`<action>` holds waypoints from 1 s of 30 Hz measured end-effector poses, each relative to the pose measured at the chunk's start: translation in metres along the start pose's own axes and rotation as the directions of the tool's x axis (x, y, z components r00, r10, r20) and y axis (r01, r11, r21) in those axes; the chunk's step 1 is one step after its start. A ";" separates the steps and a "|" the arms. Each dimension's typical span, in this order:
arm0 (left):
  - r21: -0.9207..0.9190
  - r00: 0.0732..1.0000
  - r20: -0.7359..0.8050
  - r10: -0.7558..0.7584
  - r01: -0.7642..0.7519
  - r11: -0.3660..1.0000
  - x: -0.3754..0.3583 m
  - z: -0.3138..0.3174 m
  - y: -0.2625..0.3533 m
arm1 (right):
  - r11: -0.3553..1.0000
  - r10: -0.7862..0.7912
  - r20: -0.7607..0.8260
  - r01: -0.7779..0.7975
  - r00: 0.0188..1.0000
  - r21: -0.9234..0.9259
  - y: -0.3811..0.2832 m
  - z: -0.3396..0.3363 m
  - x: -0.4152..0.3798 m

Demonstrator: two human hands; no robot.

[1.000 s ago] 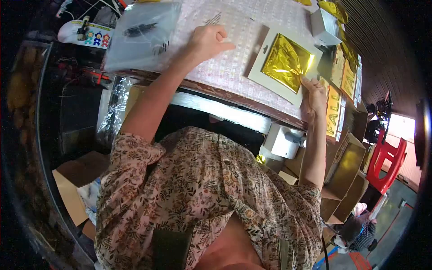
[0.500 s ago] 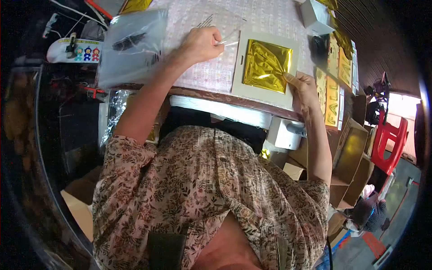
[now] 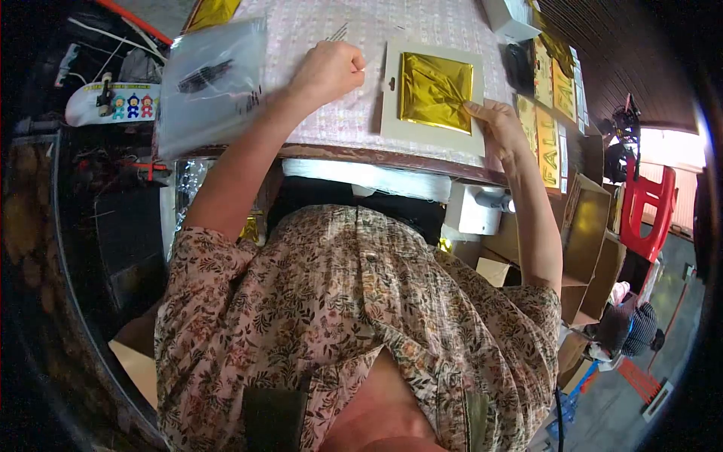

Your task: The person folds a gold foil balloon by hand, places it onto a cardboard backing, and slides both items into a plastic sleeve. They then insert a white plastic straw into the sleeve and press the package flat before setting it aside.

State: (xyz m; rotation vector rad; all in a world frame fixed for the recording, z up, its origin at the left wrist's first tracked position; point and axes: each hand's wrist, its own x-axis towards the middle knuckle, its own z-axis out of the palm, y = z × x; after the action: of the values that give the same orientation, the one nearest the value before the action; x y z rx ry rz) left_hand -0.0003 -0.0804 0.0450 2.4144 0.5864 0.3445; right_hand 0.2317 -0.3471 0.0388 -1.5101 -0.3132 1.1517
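Note:
My right hand [image 3: 497, 124] pinches the right side of a shiny gold foil packet [image 3: 435, 92], which lies on a pale grey card [image 3: 392, 113] with a small slot at its left. Left of the card, my left hand [image 3: 331, 68] is closed above the patterned tabletop [image 3: 339, 124]; what its fingers hold, if anything, is too small to make out. Close to that forearm lies a stack of clear plastic bags [image 3: 215, 83] with dark print. Thin dark lines show just beyond my left knuckles.
A white box [image 3: 512, 19] stands at the back right, near a black object [image 3: 518, 64]. Yellow lettered packs [image 3: 548, 151] line the right edge. Open cardboard boxes [image 3: 587, 226] and a red plastic stool [image 3: 649, 207] are farther right. At the left is a white skateboard [image 3: 113, 103].
The clear film near my left hand no longer shows. The card, foil packet and both hands appear slightly farther left in view, as do the surroundings.

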 end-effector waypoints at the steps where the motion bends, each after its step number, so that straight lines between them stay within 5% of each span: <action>1: 0.034 1.000 0.011 0.007 -0.008 0.999 -0.001 0.001 0.002 | 1.000 -0.016 0.011 0.016 1.000 0.001 0.000 -0.001 0.005; 15: 0.078 0.977 0.179 -0.119 0.107 0.991 -0.001 0.010 0.011 | 0.991 -0.131 -0.009 0.131 0.991 -0.001 0.004 0.008 0.019; 17: 0.219 0.996 -0.006 0.090 -0.087 0.972 -0.005 0.018 0.006 | 0.988 -0.150 -0.049 0.148 0.987 -0.054 0.001 0.017 0.009; 28: 0.016 0.977 -0.177 0.123 -0.122 0.992 -0.011 0.045 -0.005 | 0.978 -0.179 -0.153 0.159 0.972 -0.132 0.006 0.047 -0.002; 30: -0.016 0.978 -0.184 0.101 -0.106 0.994 -0.011 0.045 -0.005 | 0.981 -0.171 -0.153 0.182 0.973 0.063 0.017 0.048 0.004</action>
State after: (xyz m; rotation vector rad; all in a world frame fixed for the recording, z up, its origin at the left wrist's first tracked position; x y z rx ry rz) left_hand 0.0051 -0.1054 0.0059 2.4091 0.5326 0.6199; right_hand 0.1893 -0.3207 0.0283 -1.4595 -0.2928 0.8971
